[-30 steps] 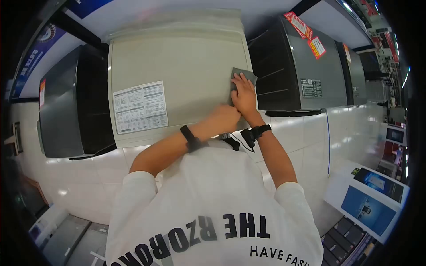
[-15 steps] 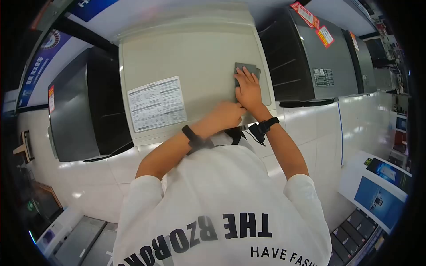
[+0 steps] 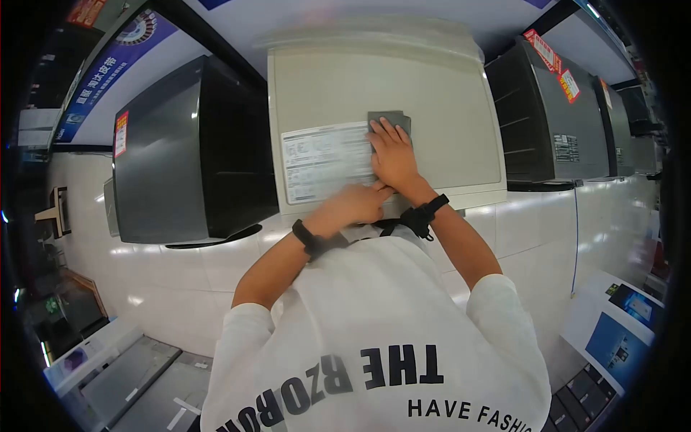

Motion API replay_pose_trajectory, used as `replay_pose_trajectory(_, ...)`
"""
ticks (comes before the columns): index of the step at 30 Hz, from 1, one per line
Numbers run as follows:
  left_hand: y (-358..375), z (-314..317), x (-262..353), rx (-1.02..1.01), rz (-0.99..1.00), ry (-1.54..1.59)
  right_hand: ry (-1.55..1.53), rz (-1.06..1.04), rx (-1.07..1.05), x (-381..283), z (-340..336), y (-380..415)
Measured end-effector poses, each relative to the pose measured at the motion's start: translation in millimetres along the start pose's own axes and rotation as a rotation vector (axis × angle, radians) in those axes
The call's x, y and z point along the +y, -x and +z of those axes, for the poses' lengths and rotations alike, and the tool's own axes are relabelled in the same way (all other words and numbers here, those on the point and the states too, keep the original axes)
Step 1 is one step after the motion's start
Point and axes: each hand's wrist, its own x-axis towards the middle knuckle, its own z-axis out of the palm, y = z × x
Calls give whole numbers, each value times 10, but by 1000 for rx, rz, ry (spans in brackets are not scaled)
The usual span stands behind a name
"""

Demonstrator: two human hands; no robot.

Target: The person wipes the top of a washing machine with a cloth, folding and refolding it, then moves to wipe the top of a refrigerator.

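A folded grey cloth (image 3: 389, 119) lies on the pale beige top of a large appliance (image 3: 450, 108). My right hand (image 3: 394, 155) presses on the cloth, fingers stretched forward over it, beside the right edge of a white printed sheet (image 3: 317, 162). Part of the cloth is hidden under the palm. Close to the appliance's front edge is my left hand (image 3: 353, 207), smeared by motion, its fingertips near my right wrist. Whether it holds anything does not show. Each wrist wears a black band.
Dark grey appliances stand close on the left (image 3: 162, 151) and right (image 3: 576, 122), with red-and-yellow tags. Clear plastic film (image 3: 374, 36) lies along the back of the beige top. A blue line (image 3: 576, 237) runs along the tiled floor (image 3: 533, 237) at right.
My right hand has slid the cloth left across the top, from near its right edge to beside the printed sheet. My left hand stays close to the right wrist. The view has shifted left.
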Motion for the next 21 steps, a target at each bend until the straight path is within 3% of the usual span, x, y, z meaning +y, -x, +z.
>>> replay_pose_trajectory(8, 83, 63, -297, 9, 75, -5, -20, 99, 1, -198, 29, 92)
replay_pose_trajectory(14, -36, 180, -327, 52, 134, 3, -23, 46, -21, -144, -34, 138)
replay_pose_trajectory(21, -468, 152, 19, -19, 93, -52, -12, 7, -81, 310, -322, 284)
